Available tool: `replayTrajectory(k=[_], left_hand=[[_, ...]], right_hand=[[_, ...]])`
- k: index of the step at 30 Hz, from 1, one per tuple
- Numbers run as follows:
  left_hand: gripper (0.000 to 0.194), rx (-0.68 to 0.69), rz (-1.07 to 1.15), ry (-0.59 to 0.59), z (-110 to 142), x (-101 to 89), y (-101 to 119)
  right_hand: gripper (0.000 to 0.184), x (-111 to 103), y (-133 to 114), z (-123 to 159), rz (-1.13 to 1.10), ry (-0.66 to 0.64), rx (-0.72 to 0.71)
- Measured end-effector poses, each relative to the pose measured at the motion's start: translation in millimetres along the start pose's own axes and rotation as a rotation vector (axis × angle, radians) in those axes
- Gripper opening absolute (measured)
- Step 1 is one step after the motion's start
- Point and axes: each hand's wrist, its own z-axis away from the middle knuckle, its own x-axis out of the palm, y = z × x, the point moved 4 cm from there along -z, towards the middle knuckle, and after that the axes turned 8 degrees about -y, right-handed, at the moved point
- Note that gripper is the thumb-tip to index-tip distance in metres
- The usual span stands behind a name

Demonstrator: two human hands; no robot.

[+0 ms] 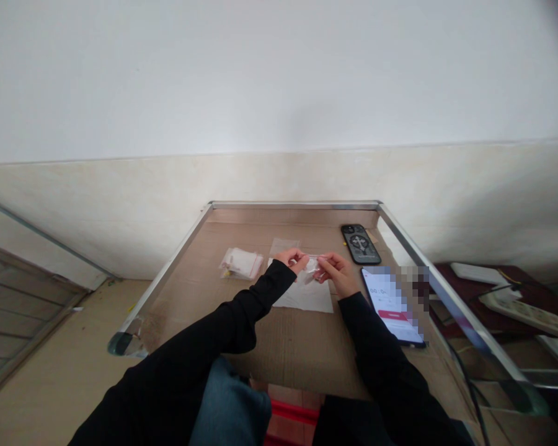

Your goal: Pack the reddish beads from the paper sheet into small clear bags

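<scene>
Both hands meet over the middle of a cardboard-covered table (204, 291). My left hand (289, 257) and my right hand (335, 270) each pinch one end of a small clear plastic bag (310, 267), held just above a white sheet of paper (307, 296). What the bag contains is too small to make out. Both arms wear black sleeves.
A pile of small clear bags (240, 263) lies left of my hands, and one flat clear bag (283, 245) behind them. A black phone (360, 243) lies at the back right, a lit phone (393, 306) at the right. Metal edging (446, 291) rims the table. A power strip (523, 308) sits further right.
</scene>
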Motion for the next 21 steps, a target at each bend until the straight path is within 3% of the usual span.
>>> replayTrajectory(k=[5,13,18,21], left_hand=[[0.033,-0.014,-0.099,-0.047,-0.2,3.6,-4.6],[0.028,0.098,-0.28,-0.031,-1.5,4.3,2.2],[0.03,0.139,-0.311,-0.013,-0.2,3.6,2.8],[0.033,0.09,-0.265,-0.034,-0.3,4.5,-1.5]], right_hand=[[0.023,5.4,0.6,0.7,0.017,-0.04,-0.002],[0.025,8.5,4.5,0.6,0.021,-0.115,0.026],[0.022,8.8,5.5,0.6,0.005,-0.134,0.0],[0.021,7.3,4.7,0.2,0.027,-0.112,-0.021]])
